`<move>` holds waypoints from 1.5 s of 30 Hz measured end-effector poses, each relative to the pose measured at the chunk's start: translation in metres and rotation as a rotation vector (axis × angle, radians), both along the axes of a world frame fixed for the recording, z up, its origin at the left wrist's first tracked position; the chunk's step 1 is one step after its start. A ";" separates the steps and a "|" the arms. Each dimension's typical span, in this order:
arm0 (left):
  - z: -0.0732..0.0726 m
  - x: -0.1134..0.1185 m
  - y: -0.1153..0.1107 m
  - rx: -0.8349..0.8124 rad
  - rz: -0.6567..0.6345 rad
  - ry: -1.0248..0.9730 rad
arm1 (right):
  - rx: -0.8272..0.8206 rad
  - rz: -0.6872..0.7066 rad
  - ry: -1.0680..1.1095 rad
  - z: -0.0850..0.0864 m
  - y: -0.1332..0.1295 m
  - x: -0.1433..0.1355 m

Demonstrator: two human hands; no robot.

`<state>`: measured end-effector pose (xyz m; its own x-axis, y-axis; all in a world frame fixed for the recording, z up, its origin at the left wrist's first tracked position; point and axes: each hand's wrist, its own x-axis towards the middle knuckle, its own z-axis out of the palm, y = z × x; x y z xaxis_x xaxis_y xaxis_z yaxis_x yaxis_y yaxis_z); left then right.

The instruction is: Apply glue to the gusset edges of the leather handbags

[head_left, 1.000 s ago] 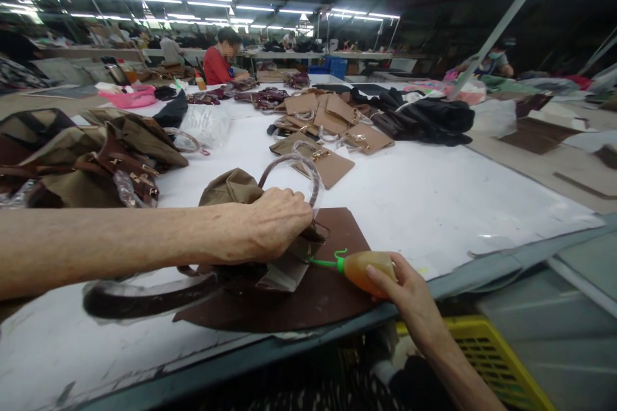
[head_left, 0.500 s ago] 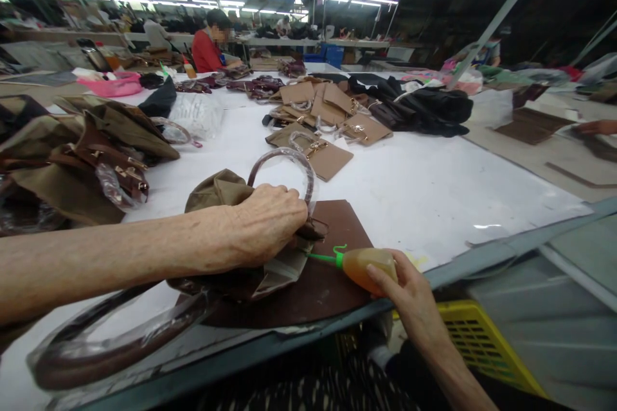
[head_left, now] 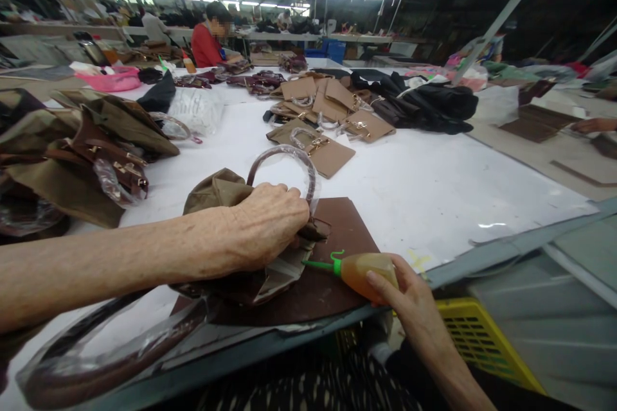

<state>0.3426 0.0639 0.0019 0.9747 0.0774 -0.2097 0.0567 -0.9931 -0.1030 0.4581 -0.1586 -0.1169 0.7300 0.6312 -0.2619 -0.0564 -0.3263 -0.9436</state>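
Observation:
My left hand (head_left: 270, 225) is closed on a brown handbag (head_left: 219, 191), its fingers bent down over the edge and partly hidden. One plastic-wrapped handle (head_left: 284, 153) arches up behind the hand; another wrapped handle (head_left: 110, 359) lies toward the near left. In my right hand (head_left: 409, 289) is a squeeze bottle (head_left: 366, 275) of amber liquid, held on its side. Its green nozzle (head_left: 318, 264) points left, with the tip at the bag's pale inner edge (head_left: 289, 270). Beneath the bag lies a flat dark brown panel (head_left: 340, 225).
Finished-looking brown bags (head_left: 96, 154) are heaped at the left. Tan bag pieces (head_left: 318, 109) and black material (head_left: 429, 99) lie farther back on the white table (head_left: 434, 199). A yellow crate (head_left: 482, 340) stands below the table's edge. A person in red (head_left: 207, 45) sits across.
The bottle has shifted slightly left and down, and its nozzle tip now sits a little farther left along the bag's edge. My left hand keeps its hold.

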 end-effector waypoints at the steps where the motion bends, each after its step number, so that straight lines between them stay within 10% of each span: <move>1: 0.000 0.000 0.000 -0.004 0.002 0.002 | -0.003 0.009 0.001 0.001 0.000 -0.001; 45: -0.019 -0.029 -0.027 0.086 0.011 0.025 | -0.114 0.062 0.020 0.009 -0.005 -0.014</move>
